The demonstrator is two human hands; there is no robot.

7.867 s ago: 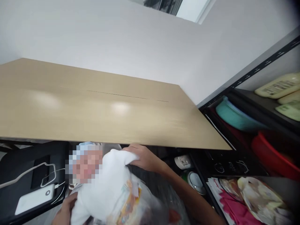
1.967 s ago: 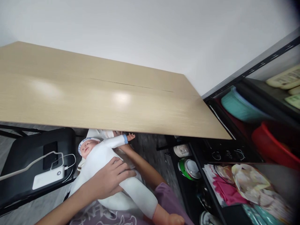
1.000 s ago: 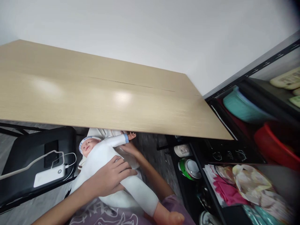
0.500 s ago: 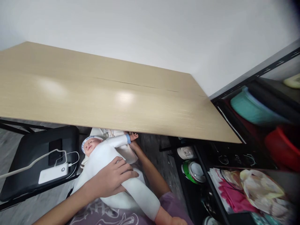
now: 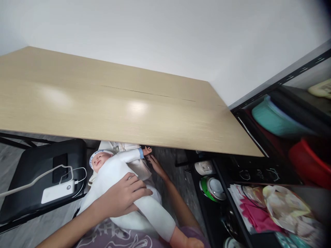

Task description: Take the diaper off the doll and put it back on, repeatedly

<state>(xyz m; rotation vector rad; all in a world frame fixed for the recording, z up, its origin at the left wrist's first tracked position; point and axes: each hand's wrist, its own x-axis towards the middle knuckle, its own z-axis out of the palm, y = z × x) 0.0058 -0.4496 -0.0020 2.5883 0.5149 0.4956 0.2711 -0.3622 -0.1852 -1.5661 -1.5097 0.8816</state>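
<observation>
With the doll [image 5: 121,179] lying across my lap under the table [image 5: 103,106] edge, I keep my left hand [image 5: 124,198] flat on its belly, fingers spread, and my right hand [image 5: 155,163], fingers loosely open, gently beside its raised wrist.

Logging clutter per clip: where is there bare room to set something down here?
The wooden tabletop shows bare from the wall to the shelf rack. Crowded: the lap, where the left hand rests on the doll; the chair with the power bank.
</observation>
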